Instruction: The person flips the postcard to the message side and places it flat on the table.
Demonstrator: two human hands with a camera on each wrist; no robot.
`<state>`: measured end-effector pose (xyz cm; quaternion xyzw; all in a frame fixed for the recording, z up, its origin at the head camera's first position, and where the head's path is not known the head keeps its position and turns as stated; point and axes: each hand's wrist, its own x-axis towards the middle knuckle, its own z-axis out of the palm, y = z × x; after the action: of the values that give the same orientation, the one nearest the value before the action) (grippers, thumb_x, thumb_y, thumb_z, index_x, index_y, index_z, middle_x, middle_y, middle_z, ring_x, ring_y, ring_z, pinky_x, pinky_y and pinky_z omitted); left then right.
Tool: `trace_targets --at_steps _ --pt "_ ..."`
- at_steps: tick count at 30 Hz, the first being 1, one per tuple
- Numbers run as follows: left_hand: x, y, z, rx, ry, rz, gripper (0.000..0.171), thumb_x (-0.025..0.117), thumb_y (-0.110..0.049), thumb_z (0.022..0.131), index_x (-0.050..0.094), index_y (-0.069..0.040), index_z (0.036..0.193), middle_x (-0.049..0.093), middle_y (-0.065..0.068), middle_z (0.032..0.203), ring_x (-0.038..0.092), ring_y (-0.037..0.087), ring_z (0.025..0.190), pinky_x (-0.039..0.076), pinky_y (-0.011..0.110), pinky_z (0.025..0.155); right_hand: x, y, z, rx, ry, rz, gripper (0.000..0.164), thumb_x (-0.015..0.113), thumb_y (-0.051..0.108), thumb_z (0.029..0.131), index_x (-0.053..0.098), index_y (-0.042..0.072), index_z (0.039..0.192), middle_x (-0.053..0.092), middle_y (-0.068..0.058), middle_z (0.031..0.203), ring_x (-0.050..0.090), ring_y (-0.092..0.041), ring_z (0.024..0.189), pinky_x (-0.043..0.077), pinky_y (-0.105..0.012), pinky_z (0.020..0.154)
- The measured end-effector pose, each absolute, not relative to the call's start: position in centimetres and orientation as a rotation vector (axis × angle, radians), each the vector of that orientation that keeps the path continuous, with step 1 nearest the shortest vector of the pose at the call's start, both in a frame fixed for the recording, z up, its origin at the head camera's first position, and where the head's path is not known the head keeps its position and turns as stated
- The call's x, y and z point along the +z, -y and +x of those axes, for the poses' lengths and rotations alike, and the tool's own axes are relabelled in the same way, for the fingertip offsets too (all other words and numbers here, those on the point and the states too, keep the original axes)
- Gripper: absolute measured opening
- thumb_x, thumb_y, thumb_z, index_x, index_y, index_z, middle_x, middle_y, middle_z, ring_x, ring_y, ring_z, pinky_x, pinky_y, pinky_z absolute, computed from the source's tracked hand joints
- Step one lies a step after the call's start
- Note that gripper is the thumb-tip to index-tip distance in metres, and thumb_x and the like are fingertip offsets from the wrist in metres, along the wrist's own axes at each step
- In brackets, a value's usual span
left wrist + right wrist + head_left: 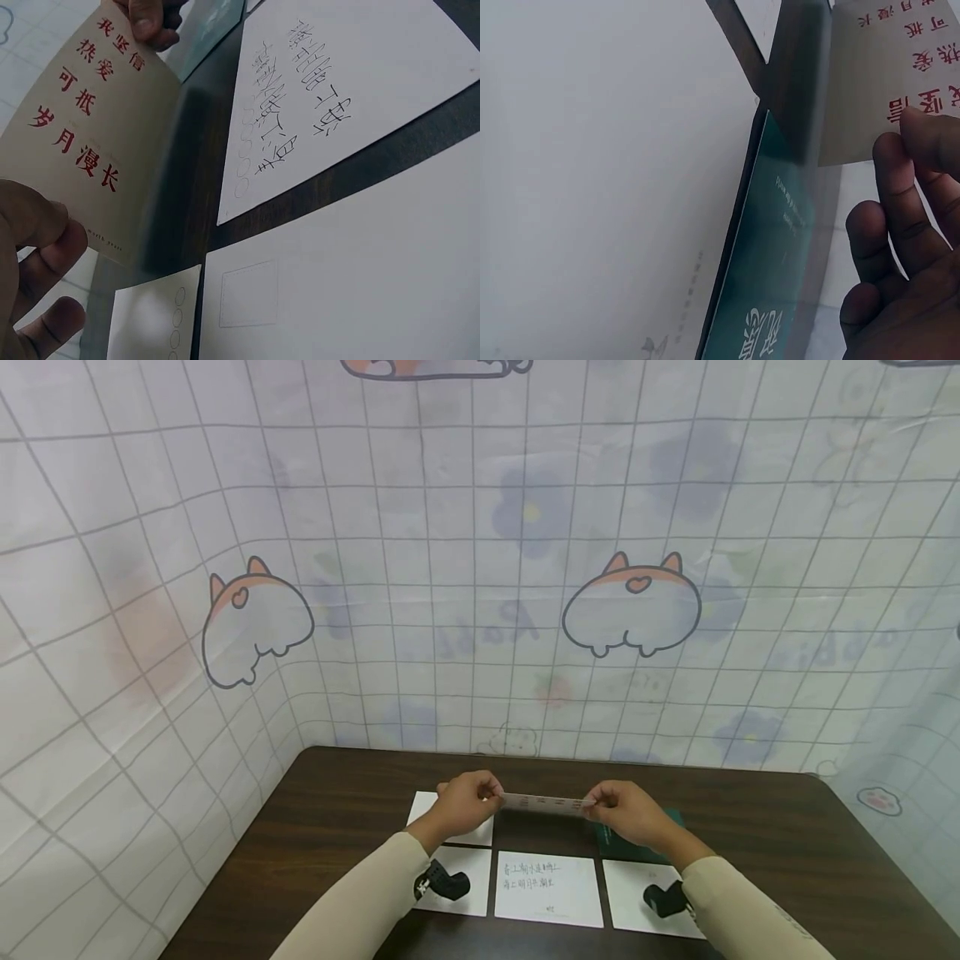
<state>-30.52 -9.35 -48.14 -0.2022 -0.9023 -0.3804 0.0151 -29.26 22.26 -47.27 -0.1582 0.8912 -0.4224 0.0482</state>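
Note:
A cream card (546, 805) is stretched between both hands above the far row of cards, tilted up off the table. Red Chinese characters cover its face, as the left wrist view shows on the same card (75, 150). My left hand (465, 803) pinches its left end between thumb and finger. At the other end, my right hand (632, 812) pinches the card's edge in the same way; the right wrist view shows that hand's (907, 247) other fingers loosely bent. Below the right hand lies a dark green card (769, 232) with white lettering.
On the dark wooden table (337, 793), a white card with handwriting (549, 906) lies in the near row, between a left white card (468, 906) and a right white card (630, 893). Another white card (480, 837) lies behind the left forearm. A patterned cloth (465, 693) hangs behind the table.

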Motion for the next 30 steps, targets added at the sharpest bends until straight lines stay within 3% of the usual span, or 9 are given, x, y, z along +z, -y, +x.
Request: trace_targets --at_steps 9,13,18,24,30 --pt "-48.19 9.49 -30.35 -1.191 2.794 -0.659 0.006 0.069 -0.018 0.096 0.068 -0.019 0.090 0.067 -0.015 0.085 0.061 0.009 0.084 0.025 0.055 0.087 -47.56 -22.40 -29.27 -1.288 -2.704 -0.487 0.003 0.072 0.010 0.096 0.073 0.010 0.099 0.068 0.002 0.089 0.065 -0.017 0.086 0.054 -0.039 0.079" --pt "-48.38 9.55 -30.48 -1.190 2.792 -0.667 0.005 0.070 -0.015 0.093 0.070 -0.017 0.089 0.067 -0.015 0.085 0.060 0.008 0.082 0.023 0.054 0.087 -47.74 -22.39 -29.32 -1.318 -2.675 -0.493 0.009 0.066 0.002 0.096 0.072 0.006 0.102 0.069 -0.002 0.090 0.068 -0.019 0.087 0.056 -0.036 0.079" --pt "-48.50 9.56 -30.47 -1.199 2.788 -0.674 0.012 0.066 -0.011 0.092 0.071 -0.020 0.087 0.067 -0.014 0.084 0.061 0.008 0.081 0.023 0.054 0.086 -47.72 -22.40 -29.27 -1.286 -2.699 -0.472 0.014 0.063 0.001 0.097 0.073 0.008 0.103 0.067 -0.001 0.095 0.066 -0.018 0.089 0.055 -0.035 0.078" --pt "-48.39 9.59 -30.21 -1.214 2.806 -0.672 0.015 0.062 -0.020 0.099 0.073 -0.022 0.088 0.069 -0.015 0.090 0.065 0.010 0.091 0.024 0.054 0.088 -47.57 -22.47 -29.07 -1.219 -2.760 -0.460 0.015 0.064 0.005 0.097 0.075 0.012 0.102 0.069 0.000 0.101 0.063 -0.019 0.093 0.054 -0.041 0.084" --pt "-48.32 9.59 -29.95 -1.237 2.830 -0.674 0.010 0.069 -0.029 0.096 0.072 -0.024 0.088 0.067 -0.017 0.088 0.063 0.011 0.093 0.023 0.054 0.090 -47.81 -22.43 -28.96 -1.209 -2.768 -0.412 0.014 0.063 0.008 0.100 0.076 0.014 0.102 0.070 -0.001 0.107 0.064 -0.019 0.099 0.054 -0.046 0.089"
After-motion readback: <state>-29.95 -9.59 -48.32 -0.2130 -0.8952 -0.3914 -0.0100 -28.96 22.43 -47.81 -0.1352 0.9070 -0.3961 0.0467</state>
